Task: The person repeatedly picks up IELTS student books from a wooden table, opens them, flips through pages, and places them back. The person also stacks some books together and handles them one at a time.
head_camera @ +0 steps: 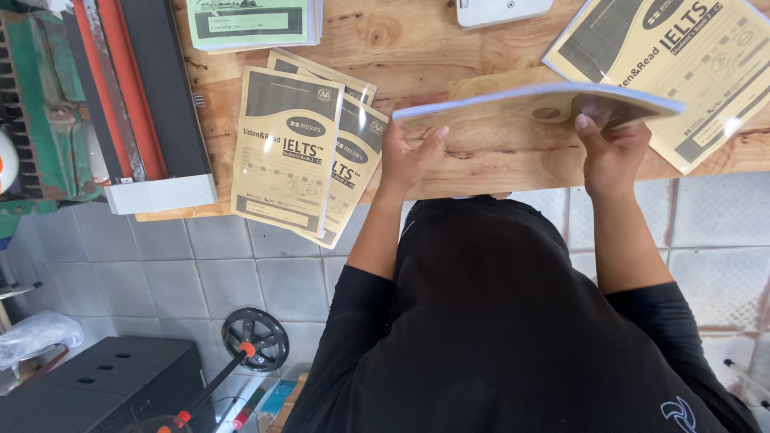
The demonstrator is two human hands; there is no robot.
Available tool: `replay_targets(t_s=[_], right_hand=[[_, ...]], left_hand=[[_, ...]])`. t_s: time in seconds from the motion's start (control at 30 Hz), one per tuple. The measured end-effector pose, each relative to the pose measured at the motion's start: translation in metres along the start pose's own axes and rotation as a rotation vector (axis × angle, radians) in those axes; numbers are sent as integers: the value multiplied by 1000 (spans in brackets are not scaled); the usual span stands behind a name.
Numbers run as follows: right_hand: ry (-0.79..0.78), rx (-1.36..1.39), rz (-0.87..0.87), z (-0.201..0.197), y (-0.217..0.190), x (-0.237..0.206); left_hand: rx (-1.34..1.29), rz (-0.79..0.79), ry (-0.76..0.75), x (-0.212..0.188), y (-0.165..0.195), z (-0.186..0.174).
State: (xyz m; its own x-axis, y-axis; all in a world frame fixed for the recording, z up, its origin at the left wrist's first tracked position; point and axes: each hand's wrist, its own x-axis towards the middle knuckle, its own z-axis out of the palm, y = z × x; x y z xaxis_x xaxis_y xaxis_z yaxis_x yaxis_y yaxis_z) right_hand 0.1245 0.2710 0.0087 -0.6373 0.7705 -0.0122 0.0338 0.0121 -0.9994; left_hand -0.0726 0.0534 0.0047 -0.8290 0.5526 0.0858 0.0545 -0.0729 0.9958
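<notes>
The wooden table (417, 48) fills the top of your view, its front edge running left to right just past your chest, and everything you handle lies on or above it. At its left end sits a long machine (152, 104) with red and dark bars and a pale base, its length running away from you. Far right, one large yellow booklet cover (690, 72) lies flat and tilted, partly off the table edge. Directly ahead of you, between both hands, you hold a thin booklet (537, 103) lifted off the wood, seen nearly edge-on; its long axis runs left to right, and it slopes slightly down toward the right. Your left hand (405, 156) supports the left end from below with fingers spread and the thumb up against the underside, while your right hand (613, 148) pinches the right end, thumb tip on the lower face. Both hands are about equally near, one at each end. Left of your left hand lie three yellow booklets (285, 148), overlapped like a fan, long sides pointing away from you and bottom edges hanging past the table. At the far edge you can count one green-covered booklet (253, 22) and one white device (501, 11), both cut off by the frame.
</notes>
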Motion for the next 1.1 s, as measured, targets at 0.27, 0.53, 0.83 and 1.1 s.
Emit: replay_targets(t_s=[0.27, 0.53, 0.83, 1.1], right_hand=[[5, 6, -40, -4, 22, -5], [68, -44, -16, -10, 29, -4], [17, 85, -51, 1, 0, 1], [-97, 212, -82, -3, 3, -5]], left_hand=[[-131, -108, -12, 2, -12, -2], [-188, 92, -58, -3, -17, -4], [101, 267, -36, 4, 16, -9], [-18, 85, -47, -3, -1, -12]])
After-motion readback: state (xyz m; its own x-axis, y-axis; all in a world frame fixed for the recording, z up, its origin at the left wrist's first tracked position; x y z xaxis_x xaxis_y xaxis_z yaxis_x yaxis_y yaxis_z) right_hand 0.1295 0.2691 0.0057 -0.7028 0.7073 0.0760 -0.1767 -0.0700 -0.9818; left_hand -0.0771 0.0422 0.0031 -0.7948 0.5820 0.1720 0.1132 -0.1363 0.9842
